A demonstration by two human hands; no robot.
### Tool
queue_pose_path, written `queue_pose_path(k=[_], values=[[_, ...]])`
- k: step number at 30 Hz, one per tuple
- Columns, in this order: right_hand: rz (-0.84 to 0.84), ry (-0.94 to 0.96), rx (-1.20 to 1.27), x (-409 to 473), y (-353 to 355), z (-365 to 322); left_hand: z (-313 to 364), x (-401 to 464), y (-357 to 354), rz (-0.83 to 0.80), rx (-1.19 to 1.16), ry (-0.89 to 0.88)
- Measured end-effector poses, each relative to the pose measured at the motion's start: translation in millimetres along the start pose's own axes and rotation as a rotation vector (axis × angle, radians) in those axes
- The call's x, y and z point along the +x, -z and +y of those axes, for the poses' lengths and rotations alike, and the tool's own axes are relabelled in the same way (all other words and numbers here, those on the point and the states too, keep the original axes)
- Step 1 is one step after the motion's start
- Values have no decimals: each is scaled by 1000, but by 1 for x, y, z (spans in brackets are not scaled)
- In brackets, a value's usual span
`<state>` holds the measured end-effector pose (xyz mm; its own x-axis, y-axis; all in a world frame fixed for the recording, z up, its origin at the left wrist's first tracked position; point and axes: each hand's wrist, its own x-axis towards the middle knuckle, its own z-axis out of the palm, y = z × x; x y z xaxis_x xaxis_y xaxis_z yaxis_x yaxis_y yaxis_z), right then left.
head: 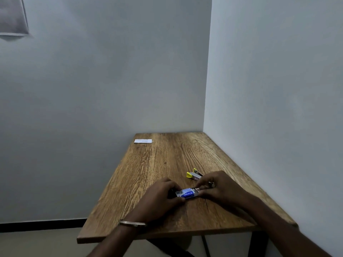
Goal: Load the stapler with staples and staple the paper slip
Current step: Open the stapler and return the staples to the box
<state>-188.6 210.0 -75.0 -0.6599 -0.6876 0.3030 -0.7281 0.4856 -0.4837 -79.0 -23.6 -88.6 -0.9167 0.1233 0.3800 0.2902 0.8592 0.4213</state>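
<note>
A small blue-and-white staple box [186, 193] sits low over the wooden table [167, 164], held between both hands. My left hand [159, 195] grips its left end. My right hand [217, 186] pinches at the box's right end, where the inner tray shows partly slid out. A yellow-and-grey stapler [194, 175] lies on the table just behind the box, partly hidden by my right fingers. A white paper slip [143, 141] lies flat at the table's far left corner.
The table stands in a room corner, with a wall along its right edge [259, 127] and another behind it. Its left and near edges drop to the floor. A bangle [132, 223] circles my left wrist.
</note>
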Motion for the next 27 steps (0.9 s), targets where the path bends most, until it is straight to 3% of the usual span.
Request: queue_pose_path(k=[12, 27], values=[[-3, 126, 3, -8, 1, -6, -1, -1, 0, -4, -1, 1], [-8, 109, -68, -8, 2, -3, -3, 1, -1, -7, 11, 11]])
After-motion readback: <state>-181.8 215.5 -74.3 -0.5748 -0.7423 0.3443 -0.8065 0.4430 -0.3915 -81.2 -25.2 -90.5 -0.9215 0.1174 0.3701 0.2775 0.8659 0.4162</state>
